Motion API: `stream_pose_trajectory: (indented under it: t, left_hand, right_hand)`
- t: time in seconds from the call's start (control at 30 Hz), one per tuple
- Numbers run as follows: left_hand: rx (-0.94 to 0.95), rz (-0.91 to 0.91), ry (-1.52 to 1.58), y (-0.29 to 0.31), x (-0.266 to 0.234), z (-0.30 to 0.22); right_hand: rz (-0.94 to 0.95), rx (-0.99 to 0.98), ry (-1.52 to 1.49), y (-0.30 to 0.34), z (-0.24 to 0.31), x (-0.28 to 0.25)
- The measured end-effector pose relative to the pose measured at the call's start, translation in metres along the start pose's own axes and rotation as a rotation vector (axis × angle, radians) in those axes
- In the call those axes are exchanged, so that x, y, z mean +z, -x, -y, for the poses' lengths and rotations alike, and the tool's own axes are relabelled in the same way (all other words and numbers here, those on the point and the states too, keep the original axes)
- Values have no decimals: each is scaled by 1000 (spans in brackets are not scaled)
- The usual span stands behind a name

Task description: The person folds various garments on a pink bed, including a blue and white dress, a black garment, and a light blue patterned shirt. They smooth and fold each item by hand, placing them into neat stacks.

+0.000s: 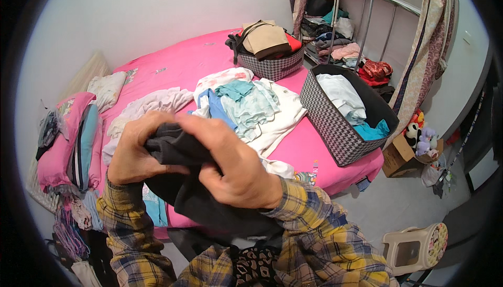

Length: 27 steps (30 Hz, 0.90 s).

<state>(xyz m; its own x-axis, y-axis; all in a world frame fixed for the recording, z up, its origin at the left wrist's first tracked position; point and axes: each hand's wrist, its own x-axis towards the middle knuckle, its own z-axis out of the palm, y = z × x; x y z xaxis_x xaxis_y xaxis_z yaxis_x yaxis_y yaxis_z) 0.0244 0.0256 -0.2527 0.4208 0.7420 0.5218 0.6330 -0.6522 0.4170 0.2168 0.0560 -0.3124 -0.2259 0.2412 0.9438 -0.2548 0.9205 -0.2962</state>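
A black cloth garment [209, 203] is bunched up in front of me, its lower part hanging toward my lap. My left hand [137, 153] is closed around the gathered upper end, thumb and fingers gripping it. Over the same bunch my right hand [238, 169] bends its fingers, pinching the dark fabric from the other side. What kind of garment it is, the folds do not show. Just beyond my hands, light blue, teal and white clothes [249, 103] lie in a loose heap on the pink bed [173, 51].
A houndstooth storage bin [335, 130] holding white and teal clothes stands at the bed's right edge. Farther back is another filled bin [272, 67]. Pillows [65, 145] lie at left. A clothes rack [361, 20], a carton of plush toys [401, 153] and a stool [411, 247] are at right.
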Motion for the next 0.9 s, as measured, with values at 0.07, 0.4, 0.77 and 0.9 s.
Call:
stream_pose_trajectory:
  t: [0.07, 0.4, 0.77, 0.9]
  left_hand:
    - [-63, -20, -75, 0, 5, -7]
    - [588, -409, -471, -98, 26, -42]
    - [151, -715, 346, -276, 170, -22]
    - [-35, -636, 646, -321, 290, 19]
  right_hand:
    - [-19, 205, 34, 12, 0, -14]
    - [74, 748, 81, 69, -9, -109]
    - [98, 363, 1364, -65, -38, -368]
    - [310, 451, 1785, -49, -99, -430]
